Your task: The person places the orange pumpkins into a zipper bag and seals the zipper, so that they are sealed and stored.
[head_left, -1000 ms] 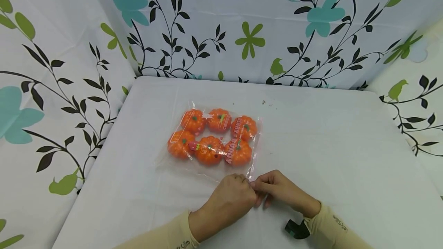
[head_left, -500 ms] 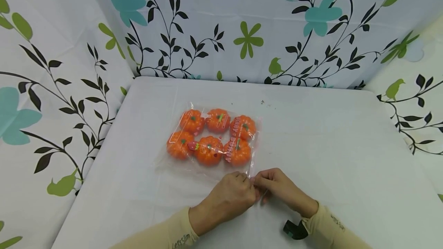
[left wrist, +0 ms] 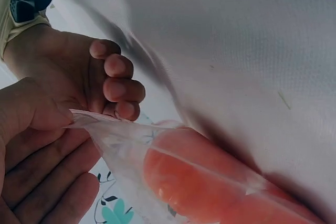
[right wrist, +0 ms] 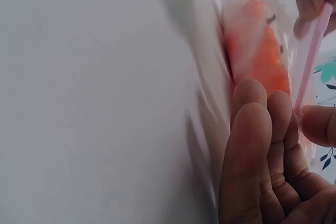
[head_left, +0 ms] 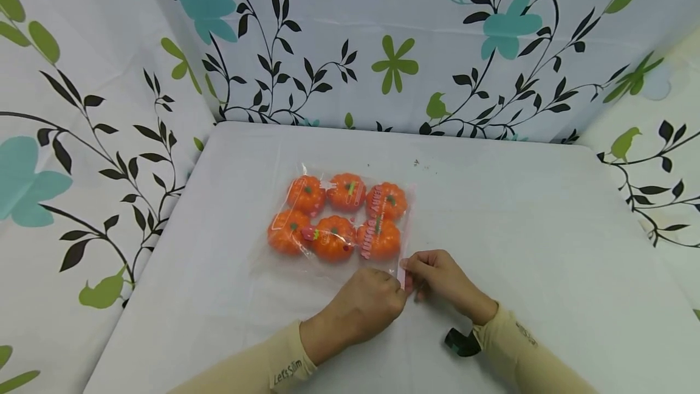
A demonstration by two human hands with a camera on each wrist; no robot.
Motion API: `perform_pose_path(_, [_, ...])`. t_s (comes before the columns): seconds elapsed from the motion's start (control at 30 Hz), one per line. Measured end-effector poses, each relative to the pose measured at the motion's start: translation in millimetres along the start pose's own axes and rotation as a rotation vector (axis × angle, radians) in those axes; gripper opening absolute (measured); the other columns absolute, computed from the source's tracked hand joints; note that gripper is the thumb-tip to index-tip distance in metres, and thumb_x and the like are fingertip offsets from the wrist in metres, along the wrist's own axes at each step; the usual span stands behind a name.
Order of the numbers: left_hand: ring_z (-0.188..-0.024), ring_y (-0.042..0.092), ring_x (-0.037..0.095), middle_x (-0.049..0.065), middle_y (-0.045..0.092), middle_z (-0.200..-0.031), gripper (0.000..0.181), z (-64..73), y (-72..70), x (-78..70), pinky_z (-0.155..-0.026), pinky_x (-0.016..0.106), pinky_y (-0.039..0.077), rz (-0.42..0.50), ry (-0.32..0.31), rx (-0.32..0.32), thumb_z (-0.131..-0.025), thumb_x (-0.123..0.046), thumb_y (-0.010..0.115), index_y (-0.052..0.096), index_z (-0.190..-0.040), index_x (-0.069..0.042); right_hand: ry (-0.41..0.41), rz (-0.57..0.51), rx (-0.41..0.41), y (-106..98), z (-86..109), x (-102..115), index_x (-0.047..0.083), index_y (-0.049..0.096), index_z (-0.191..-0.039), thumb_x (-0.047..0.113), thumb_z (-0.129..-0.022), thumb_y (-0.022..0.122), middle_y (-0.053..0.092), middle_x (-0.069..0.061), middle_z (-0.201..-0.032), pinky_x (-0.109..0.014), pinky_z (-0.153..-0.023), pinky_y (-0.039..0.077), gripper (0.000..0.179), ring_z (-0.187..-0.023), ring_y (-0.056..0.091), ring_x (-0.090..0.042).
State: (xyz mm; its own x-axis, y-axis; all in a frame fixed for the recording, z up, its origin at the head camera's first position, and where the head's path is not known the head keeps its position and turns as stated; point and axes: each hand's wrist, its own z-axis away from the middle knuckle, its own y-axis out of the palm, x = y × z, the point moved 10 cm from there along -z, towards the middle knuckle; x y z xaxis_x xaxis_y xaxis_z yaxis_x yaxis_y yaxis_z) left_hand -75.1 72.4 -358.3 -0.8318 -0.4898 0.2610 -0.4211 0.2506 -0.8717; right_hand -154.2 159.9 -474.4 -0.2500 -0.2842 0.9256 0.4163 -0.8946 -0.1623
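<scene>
A clear plastic zip bag [head_left: 322, 272] lies on the white table with several small orange toy pumpkins [head_left: 333, 238] inside, set in two rows. Its right side carries a pink zip edge [right wrist: 315, 51]. My left hand [head_left: 369, 306] pinches the near corner of that edge; in the left wrist view the thumb [left wrist: 37, 108] presses the film against the fingers. Just beyond it, my right hand [head_left: 445, 278] pinches the zip edge between thumb and fingertips, its other fingers [left wrist: 123, 88] loosely curled. A short stretch of edge shows between the two hands.
A white cloth-covered table [head_left: 536, 230] spreads around the bag. Patterned curtains [head_left: 328, 29] with leaves, flowers and birds hang behind and at both sides. A small black wrist camera [head_left: 462, 343] sits at the right sleeve. Tiny dark specks [head_left: 417, 163] dot the far table.
My right hand has moved away from me along the zip edge, widening the gap to my left hand. The left hand keeps its pinch near the corner. The pumpkins have barely shifted.
</scene>
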Motion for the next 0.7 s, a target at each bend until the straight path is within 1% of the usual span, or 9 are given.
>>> perform_pose_path(0.1, [-0.055,0.057,0.005,-0.009,0.059,-0.060,0.020,0.3,-0.7,3.3,-0.049,0.024,0.044,0.052,-0.017,0.000,-0.082,-0.013,0.074,0.069,-0.064,-0.020,0.010,-0.001,-0.035,-8,-7.1,-2,-0.002,0.067,-0.081,0.027,-0.100,0.063,0.068,-0.011,-0.072,-0.028,-0.054,0.056,0.036,-0.061,0.062,-0.019])
perform_pose_path(0.2, [-0.056,0.059,0.006,-0.008,0.062,-0.061,0.019,-0.1,-1.7,5.4,-0.048,0.024,0.045,0.089,-0.028,0.006,-0.083,-0.012,0.073,0.071,-0.066,-0.019,0.004,0.013,-0.067,-15,-13.7,-1,-0.002,0.068,-0.082,0.027,-0.100,0.063,0.069,-0.011,-0.073,-0.029,-0.054,0.056,0.034,-0.061,0.063,-0.019])
perform_pose_path(0.3, [-0.056,0.060,0.006,-0.008,0.064,-0.063,0.017,-0.6,-2.7,7.8,-0.047,0.023,0.045,0.116,-0.040,0.007,-0.084,-0.012,0.073,0.073,-0.069,-0.018,-0.007,0.008,-0.082,-20,-18.7,2,-0.003,0.068,-0.084,0.024,-0.100,0.061,0.069,-0.011,-0.073,-0.030,-0.054,0.057,0.032,-0.061,0.062,-0.019])
perform_pose_path(0.43, [-0.057,0.062,0.006,-0.007,0.067,-0.065,0.016,-0.4,-5.0,11.4,-0.047,0.023,0.045,0.147,-0.057,-0.027,-0.082,-0.011,0.073,0.072,-0.067,-0.017,-0.014,-0.011,-0.091,-24,-22.7,4,-0.005,0.068,-0.086,0.020,-0.101,0.058,0.069,-0.011,-0.074,-0.030,-0.054,0.057,0.031,-0.062,0.063,-0.020])
perform_pose_path(0.57, [-0.058,0.064,0.007,-0.007,0.067,-0.066,0.018,0.1,-7.6,15.1,-0.047,0.024,0.045,0.176,-0.075,-0.071,-0.079,-0.009,0.073,0.068,-0.064,-0.017,-0.008,-0.026,-0.111,-29,-25.3,4,-0.004,0.069,-0.087,0.021,-0.101,0.057,0.069,-0.010,-0.076,-0.031,-0.056,0.058,0.031,-0.064,0.066,-0.020])
perform_pose_path(0.7, [-0.059,0.063,0.007,-0.008,0.066,-0.065,0.019,0.1,-8.4,15.1,-0.048,0.023,0.045,0.193,-0.073,-0.083,-0.078,-0.009,0.073,0.066,-0.063,-0.018,0.008,-0.052,-0.141,-36,-29.2,1,-0.005,0.069,-0.091,0.020,-0.102,0.055,0.069,-0.010,-0.079,-0.031,-0.059,0.059,0.031,-0.067,0.069,-0.019])
